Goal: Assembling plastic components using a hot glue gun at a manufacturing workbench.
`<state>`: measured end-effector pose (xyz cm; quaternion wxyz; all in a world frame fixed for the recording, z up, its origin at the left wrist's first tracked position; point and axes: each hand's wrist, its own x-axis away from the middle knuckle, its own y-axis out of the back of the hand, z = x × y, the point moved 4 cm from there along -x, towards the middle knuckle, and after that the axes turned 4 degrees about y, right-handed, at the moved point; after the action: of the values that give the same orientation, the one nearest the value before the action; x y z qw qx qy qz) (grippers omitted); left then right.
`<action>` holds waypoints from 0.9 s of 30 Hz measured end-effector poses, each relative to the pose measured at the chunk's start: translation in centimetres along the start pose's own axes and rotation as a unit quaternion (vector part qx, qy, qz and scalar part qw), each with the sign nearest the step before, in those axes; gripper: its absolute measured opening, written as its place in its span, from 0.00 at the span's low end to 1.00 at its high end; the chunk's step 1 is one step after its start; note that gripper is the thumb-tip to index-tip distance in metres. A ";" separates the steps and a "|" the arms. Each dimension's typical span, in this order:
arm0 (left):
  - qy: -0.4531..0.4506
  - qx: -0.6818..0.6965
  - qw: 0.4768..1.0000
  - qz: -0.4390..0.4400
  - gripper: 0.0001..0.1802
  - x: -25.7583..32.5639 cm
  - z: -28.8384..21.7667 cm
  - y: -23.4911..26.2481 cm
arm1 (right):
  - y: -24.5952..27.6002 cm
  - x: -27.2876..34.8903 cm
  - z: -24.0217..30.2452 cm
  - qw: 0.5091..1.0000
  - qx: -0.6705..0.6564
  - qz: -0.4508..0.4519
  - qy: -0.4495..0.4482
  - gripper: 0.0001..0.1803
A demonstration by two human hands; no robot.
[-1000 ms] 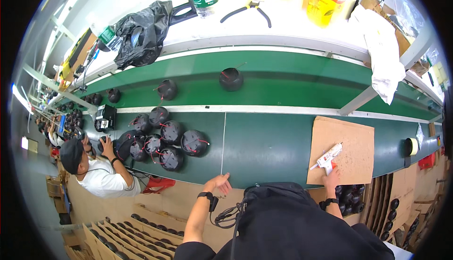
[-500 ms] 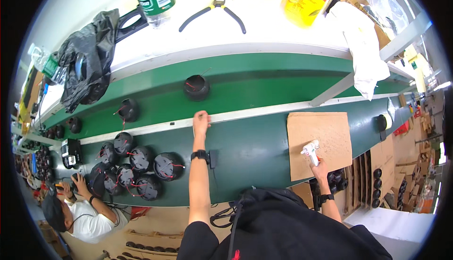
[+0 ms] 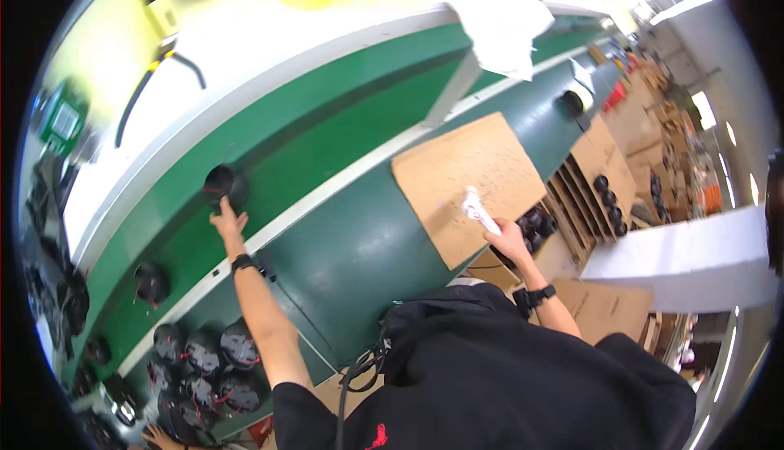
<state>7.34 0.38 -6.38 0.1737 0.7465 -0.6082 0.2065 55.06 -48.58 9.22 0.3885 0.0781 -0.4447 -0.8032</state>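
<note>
My left hand [image 3: 227,223] is stretched far out over the green conveyor belt [image 3: 343,115]. Its spread fingertips touch the near edge of a black round part [image 3: 224,182] lying on the belt. My right hand [image 3: 508,242] grips a white gun-shaped tool [image 3: 476,207], whose tip rests on a brown cardboard sheet [image 3: 469,174] laid on the green table [image 3: 359,246]. Both wrists wear dark bands. My black-clothed torso fills the lower middle.
A second black part [image 3: 151,282] rides the belt further left. Several black parts with red wires [image 3: 204,356] are clustered at the lower left, near another person's hand [image 3: 159,438]. A white cloth [image 3: 498,17] hangs over the rail. Cardboard compartments with black parts [image 3: 608,201] stand at right.
The view swung right and tilted. My left hand went from the belt's near rail out onto the belt, up to the black part. The right hand stays on the white tool.
</note>
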 end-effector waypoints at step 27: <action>0.154 0.065 0.976 0.139 0.40 36.8 17.9 -2.7 | 0.6 -6.7 -6.3 0.931 -0.206 0.300 -0.040 0.18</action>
<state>18.16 -39.01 -2.59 0.1863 0.6232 -0.6576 0.3801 62.91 -48.22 4.48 0.6007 -0.1727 -0.2870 -0.7259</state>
